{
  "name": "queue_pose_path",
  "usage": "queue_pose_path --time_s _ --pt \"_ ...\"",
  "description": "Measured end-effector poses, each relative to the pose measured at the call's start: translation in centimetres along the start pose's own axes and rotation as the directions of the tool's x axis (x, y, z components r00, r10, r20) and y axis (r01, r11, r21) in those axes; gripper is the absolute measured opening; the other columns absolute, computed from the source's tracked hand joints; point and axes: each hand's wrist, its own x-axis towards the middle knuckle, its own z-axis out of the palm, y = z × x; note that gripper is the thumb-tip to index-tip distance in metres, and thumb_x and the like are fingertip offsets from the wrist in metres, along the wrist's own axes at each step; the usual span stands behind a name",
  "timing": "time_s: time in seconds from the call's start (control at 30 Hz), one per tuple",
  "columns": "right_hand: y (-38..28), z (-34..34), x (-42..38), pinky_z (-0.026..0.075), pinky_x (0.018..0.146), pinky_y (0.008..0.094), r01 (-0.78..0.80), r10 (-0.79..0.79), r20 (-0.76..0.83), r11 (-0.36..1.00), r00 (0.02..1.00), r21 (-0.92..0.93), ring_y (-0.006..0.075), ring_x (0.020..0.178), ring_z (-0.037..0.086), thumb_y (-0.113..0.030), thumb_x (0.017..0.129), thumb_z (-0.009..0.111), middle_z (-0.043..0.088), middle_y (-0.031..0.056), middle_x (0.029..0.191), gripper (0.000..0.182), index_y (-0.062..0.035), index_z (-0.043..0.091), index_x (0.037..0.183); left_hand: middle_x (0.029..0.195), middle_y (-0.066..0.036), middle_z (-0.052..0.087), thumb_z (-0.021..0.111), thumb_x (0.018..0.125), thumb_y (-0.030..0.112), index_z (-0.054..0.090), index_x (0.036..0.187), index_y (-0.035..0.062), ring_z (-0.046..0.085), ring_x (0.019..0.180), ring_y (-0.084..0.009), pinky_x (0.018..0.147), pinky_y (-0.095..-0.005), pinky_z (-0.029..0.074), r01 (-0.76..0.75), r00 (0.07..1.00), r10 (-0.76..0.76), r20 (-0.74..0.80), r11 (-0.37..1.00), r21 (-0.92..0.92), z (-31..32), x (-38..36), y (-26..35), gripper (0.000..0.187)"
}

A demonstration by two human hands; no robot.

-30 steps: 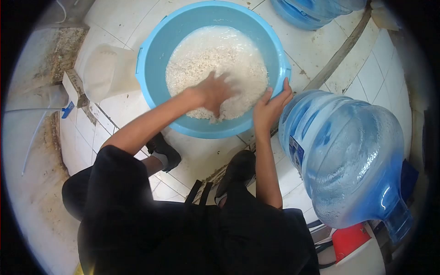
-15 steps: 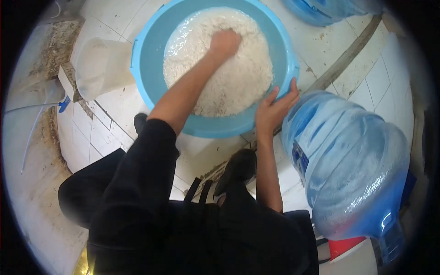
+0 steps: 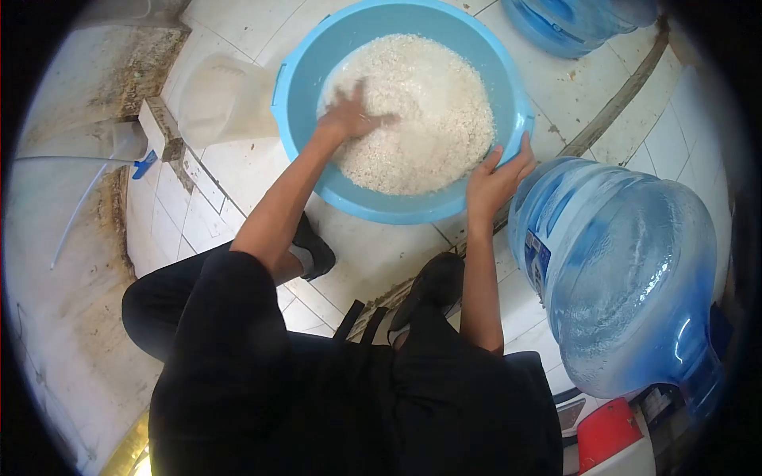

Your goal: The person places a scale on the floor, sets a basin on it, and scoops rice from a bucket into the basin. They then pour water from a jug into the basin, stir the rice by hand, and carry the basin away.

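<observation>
A wide light-blue basin stands on the tiled floor in front of me. In it lie pale, wet grains that look like rice, with cloudy whitish water about them. My left hand is over the left part of the grains, its fingers spread and the thumb pointing right; some fingertips are blurred or touch the grains. At the basin's right side, my right hand grips the rim, the thumb inside the wall and the fingers around the outside.
A large clear-blue water bottle lies close to my right arm. Another blue bottle is at the upper right. Left of the basin stands a translucent plastic container. A red object is at the lower right. My shoes flank the floor below the basin.
My left hand has moved left across the grains and opened from a closed fist to spread fingers. My right hand stays on the rim. The view has shifted slightly.
</observation>
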Motion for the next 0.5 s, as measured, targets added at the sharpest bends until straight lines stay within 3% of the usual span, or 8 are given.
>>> queue_pose_path --time_s 0.07,0.1,0.2,0.27,0.37,0.4,0.43,0.5 --pt "0.1 0.1 -0.1 0.041 0.096 0.0465 0.097 -0.099 -0.036 0.993 0.994 -0.062 0.0413 0.114 0.049 -0.005 0.092 0.053 0.042 0.0249 0.126 0.046 0.0043 0.039 0.136 0.143 -0.035 0.034 0.079 0.045 0.076 0.011 0.148 -0.0088 0.039 0.134 -0.0438 0.113 -0.0459 0.034 0.190 0.979 -0.202 -0.014 0.939 -0.286 1.0 0.7 -0.8 0.149" --pt "0.0 0.3 -0.1 0.041 0.096 0.0465 0.092 -0.094 -0.031 0.994 0.995 -0.060 0.0413 0.114 0.049 -0.005 0.092 0.053 0.042 0.0249 0.126 0.046 0.0043 0.039 0.136 0.143 -0.035 0.034 0.079 0.045 0.076 0.011 0.148 -0.0088 0.039 0.134 -0.0438 0.113 -0.0459 0.034 0.195 0.978 -0.206 -0.011 0.939 -0.282 0.6 0.9 -0.8 0.149" --pt "-0.1 0.1 0.1 0.041 0.097 0.0474 0.079 -0.080 -0.015 0.996 0.997 -0.040 0.0425 0.118 0.045 -0.002 0.091 0.052 0.038 0.0241 0.127 0.050 0.0026 0.036 0.138 0.136 -0.031 0.045 0.081 0.055 0.066 0.014 0.148 -0.0079 0.052 0.123 -0.0396 0.106 -0.0439 0.042 0.259 0.965 -0.238 0.107 0.820 -0.511 0.5 1.0 -0.8 0.136" --pt "0.0 0.3 -0.2 0.041 0.098 0.0473 0.006 -0.006 -0.015 1.000 1.000 0.009 0.0423 0.118 0.045 -0.001 0.091 0.051 0.038 0.0245 0.128 0.050 0.0026 0.036 0.139 0.129 -0.028 0.053 0.079 0.066 0.054 0.017 0.147 -0.0085 0.058 0.115 -0.0354 0.100 -0.0410 0.047 0.336 0.925 -0.307 0.224 0.384 -0.860 2.9 2.5 -1.7 0.120" --pt "0.0 0.4 -0.1 0.041 0.098 0.0469 -0.026 0.027 -0.006 0.998 1.000 0.060 0.0419 0.119 0.045 -0.002 0.092 0.051 0.037 0.0247 0.128 0.050 0.0023 0.035 0.139 0.129 -0.024 0.055 0.075 0.075 0.042 0.029 0.144 -0.0065 0.058 0.116 -0.0312 0.098 -0.0393 0.048 0.264 0.963 -0.134 0.235 0.280 -0.923 4.9 2.8 0.5 0.096" --pt "0.1 0.1 -0.3 0.041 0.098 0.0469 -0.030 0.030 0.000 0.998 1.000 0.053 0.0419 0.119 0.045 -0.002 0.092 0.051 0.037 0.0247 0.128 0.050 0.0023 0.035 0.139 0.129 -0.021 0.057 0.073 0.079 0.039 0.043 0.139 -0.0011 0.058 0.115 -0.0303 0.099 -0.0405 0.047 0.319 0.944 -0.179 0.277 0.285 -0.904 2.7 0.2 3.7 0.078" --pt "-0.2 0.0 -0.1 0.040 0.099 0.0467 -0.025 0.024 0.006 0.998 1.000 0.052 0.0417 0.119 0.044 -0.002 0.092 0.051 0.037 0.0247 0.128 0.050 0.0026 0.035 0.139 0.129 -0.021 0.057 0.073 0.079 0.039 0.043 0.139 -0.0011 0.058 0.115 -0.0303 0.099 -0.0405 0.047 0.323 0.942 -0.182 0.280 0.282 -0.903 3.7 0.7 4.3 0.078" --pt "-0.3 0.1 -0.1 0.040 0.099 0.0466 -0.020 0.020 0.011 0.998 1.000 0.061 0.0415 0.120 0.044 -0.002 0.092 0.051 0.037 0.0248 0.128 0.050 0.0028 0.035 0.139 0.133 -0.021 0.053 0.075 0.079 0.044 0.046 0.139 0.0034 0.055 0.119 -0.0313 0.101 -0.0425 0.045 -0.155 0.955 0.293 0.048 0.629 -0.762 3.8 1.3 5.1 0.078"
